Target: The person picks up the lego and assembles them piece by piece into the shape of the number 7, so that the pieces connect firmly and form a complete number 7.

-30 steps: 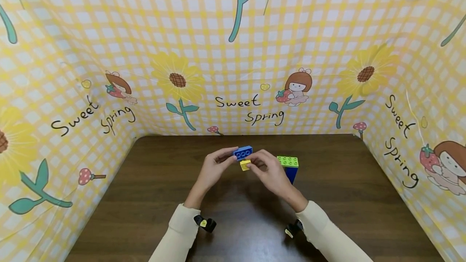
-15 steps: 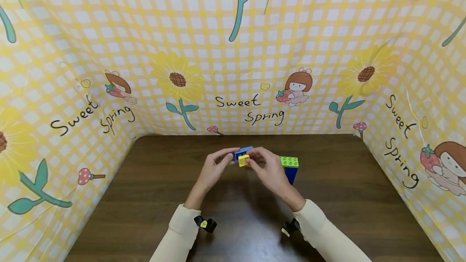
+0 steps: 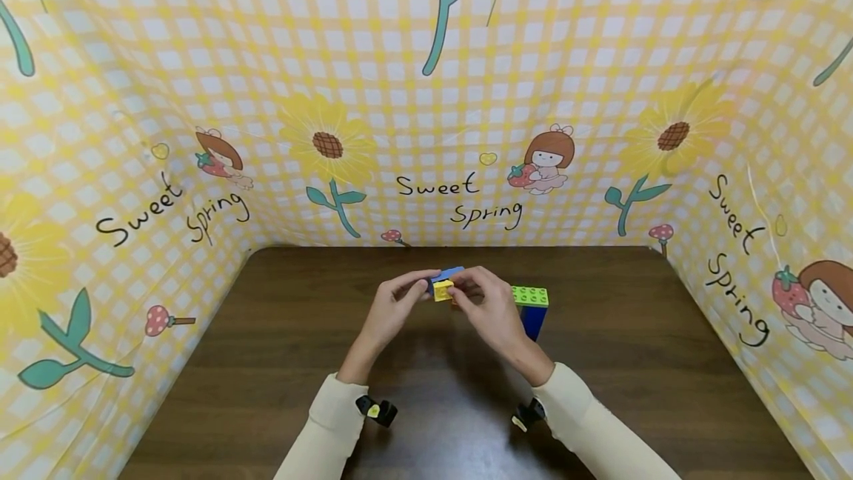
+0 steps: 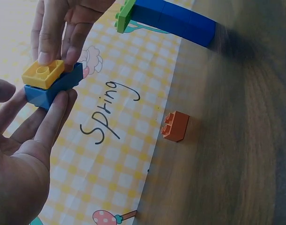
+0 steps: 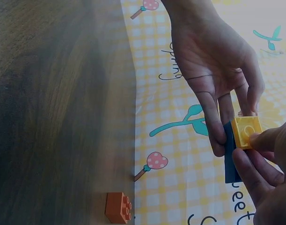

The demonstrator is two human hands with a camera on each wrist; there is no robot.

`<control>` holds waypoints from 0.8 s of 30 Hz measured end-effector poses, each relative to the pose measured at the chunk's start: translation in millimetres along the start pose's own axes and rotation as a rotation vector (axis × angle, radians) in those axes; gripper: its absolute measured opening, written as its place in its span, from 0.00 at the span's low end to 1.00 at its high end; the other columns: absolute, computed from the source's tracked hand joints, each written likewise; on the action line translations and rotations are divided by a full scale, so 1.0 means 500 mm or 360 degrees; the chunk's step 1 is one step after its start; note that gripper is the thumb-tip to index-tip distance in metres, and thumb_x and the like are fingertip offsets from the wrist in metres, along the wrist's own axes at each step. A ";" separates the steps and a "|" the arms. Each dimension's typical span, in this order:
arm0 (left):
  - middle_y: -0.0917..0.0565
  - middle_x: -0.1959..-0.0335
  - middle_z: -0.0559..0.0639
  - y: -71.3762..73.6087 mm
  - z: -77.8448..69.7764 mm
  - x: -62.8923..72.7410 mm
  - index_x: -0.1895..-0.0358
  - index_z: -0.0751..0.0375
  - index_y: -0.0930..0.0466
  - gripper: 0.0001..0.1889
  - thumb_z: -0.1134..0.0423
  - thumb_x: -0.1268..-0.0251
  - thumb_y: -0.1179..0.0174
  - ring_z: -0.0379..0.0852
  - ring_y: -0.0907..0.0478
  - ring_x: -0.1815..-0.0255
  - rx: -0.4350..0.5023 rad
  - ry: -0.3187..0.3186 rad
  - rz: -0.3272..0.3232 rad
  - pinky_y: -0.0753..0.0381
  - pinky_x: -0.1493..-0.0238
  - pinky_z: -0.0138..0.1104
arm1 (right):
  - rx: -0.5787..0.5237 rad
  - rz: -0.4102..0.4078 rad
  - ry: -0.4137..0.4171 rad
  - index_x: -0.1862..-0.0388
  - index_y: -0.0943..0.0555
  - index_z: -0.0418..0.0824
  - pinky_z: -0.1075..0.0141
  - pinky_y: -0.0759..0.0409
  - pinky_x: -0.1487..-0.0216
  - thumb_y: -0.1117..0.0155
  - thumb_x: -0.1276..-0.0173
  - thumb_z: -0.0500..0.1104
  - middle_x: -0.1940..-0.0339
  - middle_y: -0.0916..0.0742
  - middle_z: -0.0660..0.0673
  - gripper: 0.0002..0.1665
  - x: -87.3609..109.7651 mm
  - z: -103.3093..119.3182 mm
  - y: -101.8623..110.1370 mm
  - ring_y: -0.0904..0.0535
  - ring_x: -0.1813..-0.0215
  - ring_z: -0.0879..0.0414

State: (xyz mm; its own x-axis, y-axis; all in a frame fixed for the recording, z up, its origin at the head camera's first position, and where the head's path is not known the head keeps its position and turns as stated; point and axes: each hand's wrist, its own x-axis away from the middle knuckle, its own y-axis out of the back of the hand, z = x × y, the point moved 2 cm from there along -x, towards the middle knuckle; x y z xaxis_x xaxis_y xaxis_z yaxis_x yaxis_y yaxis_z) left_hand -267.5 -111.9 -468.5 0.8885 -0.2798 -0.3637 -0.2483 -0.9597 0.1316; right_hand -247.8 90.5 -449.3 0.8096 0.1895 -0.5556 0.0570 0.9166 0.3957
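Above the table, my left hand [image 3: 392, 310] grips one end of a blue toy brick [image 4: 68, 86]. My right hand [image 3: 494, 313] pinches a small yellow toy brick [image 3: 443, 290] against it. In the left wrist view the yellow brick lies over one end of the blue brick, its hollow underside facing outward. Whether their studs are locked together I cannot tell. Fingers of the right hand also reach along the blue brick [image 5: 231, 161] in the right wrist view. From the head, the yellow brick and fingers cover most of the blue one.
A dark blue brick tower [image 4: 175, 21] topped by a lime-green brick [image 3: 531, 295] stands just beyond the right hand. An orange brick [image 4: 175, 126] lies on the brown table [image 3: 300, 332] below the hands. Checkered cloth [image 3: 426, 132] walls the table's back and sides.
The yellow brick has moved from below the blue brick up against its hollow underside, shifting slightly left. My right hand came left with it, while the left hand stayed nearly still.
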 end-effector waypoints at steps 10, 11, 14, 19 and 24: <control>0.12 0.41 0.64 -0.007 -0.004 0.006 0.37 0.64 0.14 0.16 0.65 0.22 0.36 0.42 0.13 0.46 -0.0043 0.0008 -0.0022 0.13 0.45 0.30 | 0.0076 -0.0046 -0.0020 0.54 0.14 0.40 0.68 0.11 0.60 0.24 0.30 0.35 0.60 0.10 0.46 0.08 0.002 0.000 -0.003 0.10 0.61 0.56; 0.12 0.41 0.63 -0.009 -0.004 0.006 0.37 0.63 0.14 0.17 0.65 0.24 0.34 0.45 0.13 0.45 -0.0047 0.0015 -0.0025 0.13 0.45 0.30 | 0.0085 -0.0048 -0.0030 0.54 0.14 0.40 0.69 0.11 0.60 0.24 0.30 0.35 0.61 0.10 0.46 0.08 0.002 0.000 -0.003 0.10 0.62 0.57; 0.11 0.42 0.61 -0.013 -0.002 0.007 0.37 0.61 0.13 0.18 0.66 0.28 0.29 0.50 0.13 0.44 -0.0043 0.0036 -0.0036 0.12 0.45 0.31 | 0.0121 -0.0051 -0.0069 0.54 0.14 0.40 0.69 0.12 0.61 0.24 0.30 0.35 0.63 0.10 0.47 0.09 0.004 0.003 -0.002 0.12 0.64 0.58; 0.11 0.43 0.62 -0.017 -0.005 0.006 0.38 0.61 0.13 0.17 0.67 0.28 0.30 0.52 0.13 0.43 -0.0048 0.0052 -0.0054 0.12 0.45 0.31 | 0.0179 -0.0022 -0.0127 0.54 0.15 0.41 0.70 0.13 0.61 0.24 0.30 0.37 0.63 0.10 0.48 0.09 0.005 0.007 -0.002 0.14 0.64 0.60; 0.11 0.43 0.63 -0.015 -0.009 0.006 0.39 0.62 0.12 0.16 0.68 0.27 0.31 0.51 0.13 0.44 -0.0061 0.0056 -0.0083 0.12 0.46 0.31 | 0.0190 0.0010 -0.0125 0.54 0.15 0.43 0.70 0.14 0.61 0.24 0.29 0.38 0.63 0.10 0.49 0.09 0.002 0.008 -0.001 0.14 0.64 0.61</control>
State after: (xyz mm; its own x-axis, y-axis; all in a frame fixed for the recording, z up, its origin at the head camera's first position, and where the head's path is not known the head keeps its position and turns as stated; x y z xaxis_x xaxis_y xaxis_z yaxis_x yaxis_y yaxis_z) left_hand -261.0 -105.4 -466.7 0.9129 -0.2279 -0.3385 -0.1871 -0.9710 0.1491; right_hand -244.5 88.7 -447.1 0.8531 0.1626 -0.4958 0.1172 0.8663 0.4857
